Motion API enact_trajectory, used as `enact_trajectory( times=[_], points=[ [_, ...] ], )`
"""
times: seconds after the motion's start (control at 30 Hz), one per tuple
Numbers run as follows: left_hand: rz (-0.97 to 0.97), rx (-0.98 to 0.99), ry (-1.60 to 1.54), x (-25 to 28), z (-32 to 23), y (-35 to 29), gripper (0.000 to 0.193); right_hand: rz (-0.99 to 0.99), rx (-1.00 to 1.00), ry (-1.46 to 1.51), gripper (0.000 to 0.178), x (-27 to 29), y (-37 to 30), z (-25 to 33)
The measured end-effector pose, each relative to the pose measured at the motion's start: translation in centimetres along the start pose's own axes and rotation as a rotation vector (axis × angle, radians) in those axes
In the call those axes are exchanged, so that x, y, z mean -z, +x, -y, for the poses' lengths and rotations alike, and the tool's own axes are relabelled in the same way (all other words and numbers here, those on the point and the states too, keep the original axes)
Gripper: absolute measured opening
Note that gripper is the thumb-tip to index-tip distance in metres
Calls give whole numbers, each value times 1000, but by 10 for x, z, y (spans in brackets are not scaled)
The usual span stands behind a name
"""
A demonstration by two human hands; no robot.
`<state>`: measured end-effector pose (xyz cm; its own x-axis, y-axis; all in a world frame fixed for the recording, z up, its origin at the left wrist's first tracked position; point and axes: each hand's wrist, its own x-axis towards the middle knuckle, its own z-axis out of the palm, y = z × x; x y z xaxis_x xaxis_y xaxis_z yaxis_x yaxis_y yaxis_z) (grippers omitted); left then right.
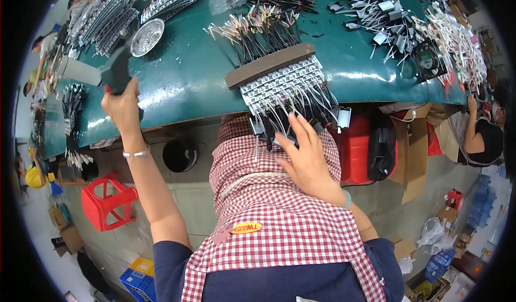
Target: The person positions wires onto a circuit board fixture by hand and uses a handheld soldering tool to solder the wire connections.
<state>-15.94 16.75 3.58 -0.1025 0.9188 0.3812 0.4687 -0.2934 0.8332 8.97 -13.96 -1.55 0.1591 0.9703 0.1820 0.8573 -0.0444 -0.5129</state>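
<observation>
My left hand (122, 107) is raised over the left side of the green table, its fingers closed round a dark grey block-shaped thing (116, 72) whose kind I cannot make out. My right hand (312, 162) is over my lap at the table edge, fingers spread. Its fingertips are close to black connectors and white wires (279, 105), though contact is unclear. The wires come from a panel of small circuit boards (282, 81) at the table edge. A brown bar (271, 65) lies across the panel, with black cables (263, 36) fanning out behind it.
A metal dish (147, 37), stacked board panels (105, 22) and a white cylinder (79, 69) are at left. Piles of wired black parts (376, 22) and a small fan (429, 60) are at right. A red stool (109, 201) stands on the floor; another person (481, 138) sits at right.
</observation>
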Motion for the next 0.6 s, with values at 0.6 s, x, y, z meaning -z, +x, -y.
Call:
enact_trajectory(
  times=[0.6],
  points=[
    [-185,-26,-289,-18,-29,-25,23,-217,-215,52,20,109,18,-50]
  ],
)
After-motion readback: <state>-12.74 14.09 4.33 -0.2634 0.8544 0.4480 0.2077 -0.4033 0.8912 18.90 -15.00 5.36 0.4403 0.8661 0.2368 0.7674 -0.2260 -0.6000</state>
